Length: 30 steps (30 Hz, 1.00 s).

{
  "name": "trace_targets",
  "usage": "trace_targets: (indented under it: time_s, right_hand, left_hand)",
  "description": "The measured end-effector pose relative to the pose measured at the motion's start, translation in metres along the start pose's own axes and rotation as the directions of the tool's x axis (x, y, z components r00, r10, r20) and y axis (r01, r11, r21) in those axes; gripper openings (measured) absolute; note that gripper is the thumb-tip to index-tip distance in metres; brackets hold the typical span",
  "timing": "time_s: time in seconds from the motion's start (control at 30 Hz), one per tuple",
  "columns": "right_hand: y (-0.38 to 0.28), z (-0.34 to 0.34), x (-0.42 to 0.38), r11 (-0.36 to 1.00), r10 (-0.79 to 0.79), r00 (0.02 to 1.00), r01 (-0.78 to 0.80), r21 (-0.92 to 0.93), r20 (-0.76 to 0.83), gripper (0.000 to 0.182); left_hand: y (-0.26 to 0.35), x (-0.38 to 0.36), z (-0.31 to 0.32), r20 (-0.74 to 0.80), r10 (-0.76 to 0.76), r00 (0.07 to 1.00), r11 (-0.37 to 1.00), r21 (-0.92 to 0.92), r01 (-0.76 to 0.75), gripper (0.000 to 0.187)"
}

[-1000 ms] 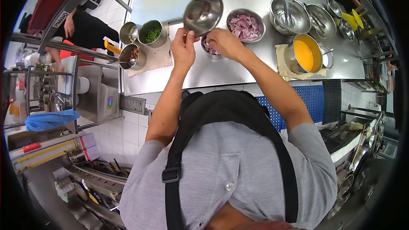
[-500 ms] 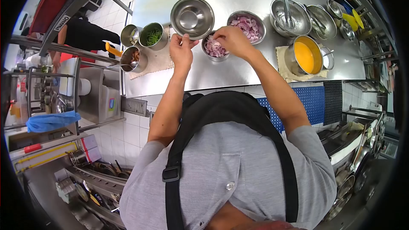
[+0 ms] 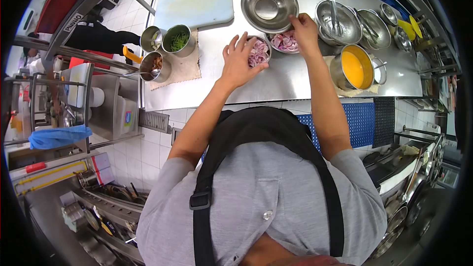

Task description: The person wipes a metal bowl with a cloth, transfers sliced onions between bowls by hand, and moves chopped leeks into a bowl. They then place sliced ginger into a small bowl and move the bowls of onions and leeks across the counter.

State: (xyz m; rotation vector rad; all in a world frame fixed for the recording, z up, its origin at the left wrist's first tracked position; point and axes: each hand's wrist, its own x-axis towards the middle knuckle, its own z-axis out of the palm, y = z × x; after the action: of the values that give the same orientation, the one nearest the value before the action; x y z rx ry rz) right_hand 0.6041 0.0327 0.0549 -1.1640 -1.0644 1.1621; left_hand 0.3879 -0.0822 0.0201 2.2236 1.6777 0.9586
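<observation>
My right hand (image 3: 304,32) pinches the near right rim of an empty steel bowl (image 3: 268,7), which is held over the far part of a larger bowl of sliced red onion (image 3: 285,42). With fingers spread, my left hand (image 3: 240,61) rests at the left side of a smaller steel container (image 3: 269,49) filled with chopped red onion (image 3: 258,53). Its fingertips are right at that rim. The larger onion bowl is partly hidden by the empty bowl and by my right hand.
On the left, steel pots with green herbs (image 3: 177,43) and browned pieces (image 3: 156,64) stand on a cloth (image 3: 189,71) near a white cutting board (image 3: 197,2). A pot of orange liquid (image 3: 352,69), a bowl with tongs (image 3: 337,19) and a colander (image 3: 377,29) are at right. Another person (image 3: 101,39) stands at far left.
The empty bowl has moved right, from my left hand to my right, and now covers part of the larger onion bowl. My left hand has come to the small onion container.
</observation>
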Motion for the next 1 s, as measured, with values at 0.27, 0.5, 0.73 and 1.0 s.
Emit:
trace_targets:
  time_s: [0.27,0.5,0.73,1.0]
  right_hand:
    - [0.005,-0.053,-0.021,0.997,0.000,0.994,0.008,0.070,-0.106,0.022]
    - [0.010,-0.084,-0.049,0.979,0.075,0.988,-0.046,0.200,-0.136,0.015]
    - [0.013,-0.085,-0.061,0.959,0.104,0.989,-0.071,0.275,-0.108,0.011]
    - [0.036,-0.052,-0.088,0.935,0.201,0.947,-0.261,0.240,0.249,0.014]
  left_hand:
    - [-0.007,0.010,0.004,0.089,-0.001,0.996,0.999,0.045,-0.003,0.055]
    - [-0.015,0.013,0.006,-0.229,-0.210,0.950,0.977,-0.074,0.198,0.034]
    - [-0.058,-0.008,0.015,0.194,-0.599,0.777,0.690,-0.368,0.624,0.016]
    - [-0.084,-0.081,-0.079,-0.086,-0.818,0.568,0.508,-0.572,0.645,0.019]
